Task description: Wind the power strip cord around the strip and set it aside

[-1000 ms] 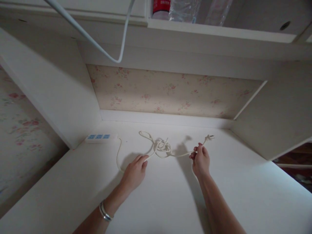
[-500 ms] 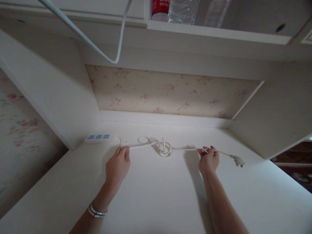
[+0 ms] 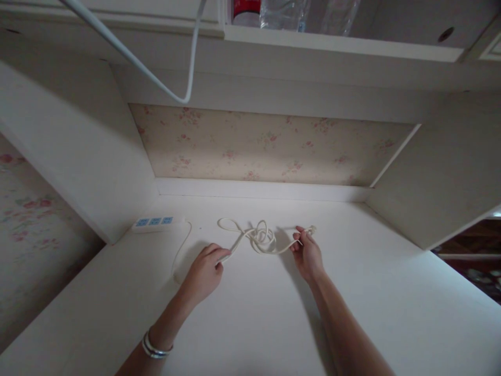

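A white power cord [image 3: 263, 239] lies in a loose tangle of loops on the white desktop, between my hands. My left hand [image 3: 205, 269] pinches the cord left of the tangle. On the other side my right hand [image 3: 309, 255] is closed on the cord close to its plug [image 3: 311, 230], which is partly hidden behind the fingers. From the left hand a length of cord curves back to a white power strip [image 3: 154, 223] with blue sockets, which sits at the desk's left rear.
The desktop [image 3: 250, 313] is walled by side panels [image 3: 82, 130] and a flowered back wall [image 3: 250, 146]. Overhead, a shelf [image 3: 340, 44] holds clear plastic bottles [image 3: 282, 14] and a red-labelled one. A pale bent rod or cable [image 3: 156, 81] hangs in front at upper left.
Both hands have moved inward, toward each other. The cord between them has gone from taut to slack, and the plug has come left with my right hand.
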Tool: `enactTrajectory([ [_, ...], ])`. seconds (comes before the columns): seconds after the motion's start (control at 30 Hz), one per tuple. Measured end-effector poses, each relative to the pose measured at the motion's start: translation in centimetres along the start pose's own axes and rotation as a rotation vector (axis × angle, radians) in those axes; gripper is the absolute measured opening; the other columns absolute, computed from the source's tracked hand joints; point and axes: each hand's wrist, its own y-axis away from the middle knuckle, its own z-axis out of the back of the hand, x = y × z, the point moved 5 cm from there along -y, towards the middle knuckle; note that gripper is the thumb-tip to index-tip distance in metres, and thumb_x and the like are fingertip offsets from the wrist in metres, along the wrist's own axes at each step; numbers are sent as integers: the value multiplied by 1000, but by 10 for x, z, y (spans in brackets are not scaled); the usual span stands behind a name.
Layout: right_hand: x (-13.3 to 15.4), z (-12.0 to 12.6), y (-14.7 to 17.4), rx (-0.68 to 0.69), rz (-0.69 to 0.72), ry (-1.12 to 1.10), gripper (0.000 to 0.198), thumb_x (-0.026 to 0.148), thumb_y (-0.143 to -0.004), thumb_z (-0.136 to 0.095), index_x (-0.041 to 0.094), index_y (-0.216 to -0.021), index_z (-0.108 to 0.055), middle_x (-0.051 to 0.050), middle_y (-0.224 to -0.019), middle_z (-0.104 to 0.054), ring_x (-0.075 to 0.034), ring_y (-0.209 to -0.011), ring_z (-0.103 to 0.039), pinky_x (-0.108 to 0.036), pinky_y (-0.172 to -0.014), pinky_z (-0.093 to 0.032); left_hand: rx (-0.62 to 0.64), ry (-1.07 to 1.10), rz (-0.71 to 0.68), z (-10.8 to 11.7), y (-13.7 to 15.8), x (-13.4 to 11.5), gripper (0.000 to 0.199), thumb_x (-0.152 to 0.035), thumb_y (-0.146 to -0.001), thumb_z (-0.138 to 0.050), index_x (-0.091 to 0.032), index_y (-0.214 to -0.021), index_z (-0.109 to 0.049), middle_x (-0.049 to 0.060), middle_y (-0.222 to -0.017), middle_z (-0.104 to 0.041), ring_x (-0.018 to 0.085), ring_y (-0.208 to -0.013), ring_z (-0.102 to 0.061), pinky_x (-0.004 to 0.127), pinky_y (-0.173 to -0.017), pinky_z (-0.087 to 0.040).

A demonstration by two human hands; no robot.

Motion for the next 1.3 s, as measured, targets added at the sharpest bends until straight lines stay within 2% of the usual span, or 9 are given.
enactTrajectory([
  [0.17, -5, -11, 7, 49, 17, 24, 41, 43, -73, -71, 21, -105, -56, 7, -67, -51, -5, -46, -40, -18, -44, -40, 25, -30, -121, -26, -9, -46, 35, -13, -84, -46, -23, -115, -59, 5, -112, -60, 19, -108, -53, 33, -99, -40],
  [0.27, -3, -9, 7, 35, 86, 69, 42, 46, -76, -68, 22, -108, -56, 7, -66, -51, -5, -47, -41, -19, -46, -43, 39, -122, -167, -44, -26, -64, 44, -26, -83, -58, -22, -126, -51, 8, -125, -54, 24, -117, -47, 38, -102, -37],
  [0.4, 6, -5, 6, -9, 199, 141, 41, 48, -79, -64, 24, -111, -53, 7, -72, -53, -5, -49, -44, -21, -53, -48, -4, -242, -129, -66, -52, -65, 33, -31, -85, -58, -21, -116, -55, 11, -123, -54, 27, -117, -47, 41, -98, -37],
  [0.5, 13, 1, 3, -39, 275, 158, 39, 49, -81, -61, 26, -111, -51, 6, -78, -54, -5, -52, -46, -25, -60, -50, 21, -301, -82, -78, -62, -56, 18, -33, -89, -51, -20, -100, -59, 10, -107, -61, 24, -103, -56, 37, -89, -41],
  [0.6, 21, 7, 0, -80, 344, 124, 34, 47, -82, -60, 27, -108, -49, 6, -79, -54, -6, -56, -49, -28, -66, -52, -12, -283, -43, -80, -62, -47, 20, -30, -94, -40, -20, -99, -57, 9, -97, -63, 22, -90, -60, 34, -82, -42],
  [0.7, 26, 11, -3, -112, 388, 65, 31, 46, -83, -59, 28, -106, -47, 7, -79, -53, -6, -56, -50, -30, -70, -52, -115, -109, 64, -71, -60, -34, 24, -29, -97, -32, -21, -99, -54, 8, -93, -65, 21, -85, -62, 32, -76, -43],
  [0.97, 29, 17, -5, -123, 360, -48, 31, 42, -82, -62, 27, -105, -47, 7, -78, -53, -5, -57, -50, -27, -70, -52, -411, 724, 328, -53, -53, -3, 30, -47, -93, -35, -20, -87, -48, 1, -82, -63, 15, -72, -63, 29, -72, -48],
  [1.13, 34, 25, -9, -153, 352, -93, 30, 41, -81, -63, 26, -103, -47, 8, -79, -52, -3, -56, -49, -25, -70, -52, -240, 1102, 367, -58, -38, -2, 35, -53, -87, -45, -19, -85, -51, 0, -83, -62, 14, -77, -63, 29, -78, -48],
  [1.3, 38, 25, -10, -149, 336, -123, 32, 41, -79, -65, 27, -102, -48, 7, -80, -54, -4, -57, -51, -26, -70, -52, -21, 803, 420, -61, -28, -5, 52, -62, -86, -36, -17, -65, -54, 1, -69, -62, 17, -67, -57, 29, -67, -43],
])
